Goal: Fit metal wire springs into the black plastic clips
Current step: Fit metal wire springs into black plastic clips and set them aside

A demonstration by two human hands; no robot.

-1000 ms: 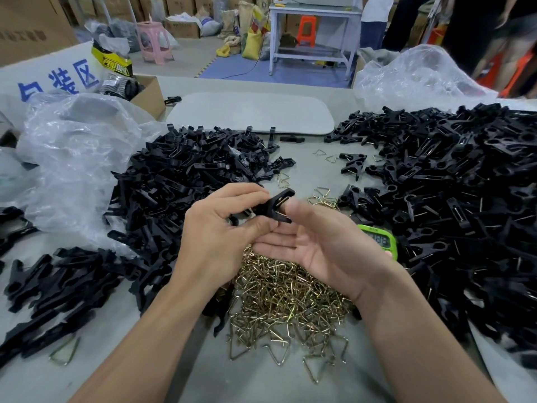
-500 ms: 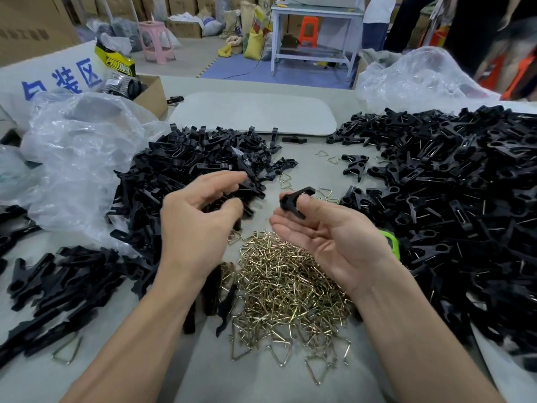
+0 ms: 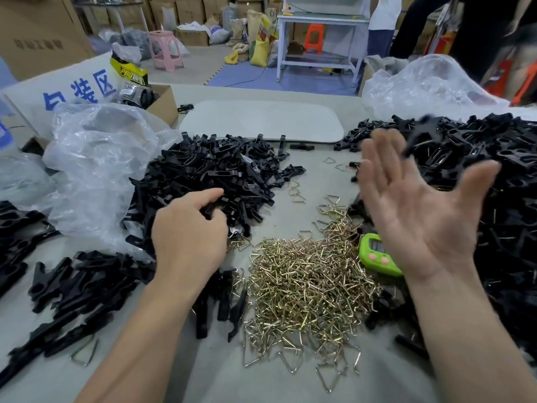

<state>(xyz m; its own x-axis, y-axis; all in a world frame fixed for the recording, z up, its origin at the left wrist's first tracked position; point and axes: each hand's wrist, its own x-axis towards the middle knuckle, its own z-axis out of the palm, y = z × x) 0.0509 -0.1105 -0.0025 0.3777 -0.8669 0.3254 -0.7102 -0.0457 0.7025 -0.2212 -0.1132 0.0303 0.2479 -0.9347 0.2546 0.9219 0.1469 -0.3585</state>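
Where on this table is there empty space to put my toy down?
The pale board at the far middle is bare. So is the near table edge, this side of the spring pile. The middle is crowded: springs, the left clip pile, the right clip pile and a green gadget.

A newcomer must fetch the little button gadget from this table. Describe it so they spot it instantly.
Find the brass-coloured spring pile in the middle of the table. At its right edge, beside the right-hand clip heap, lies the gadget. It alone is bright green, with two pink buttons.
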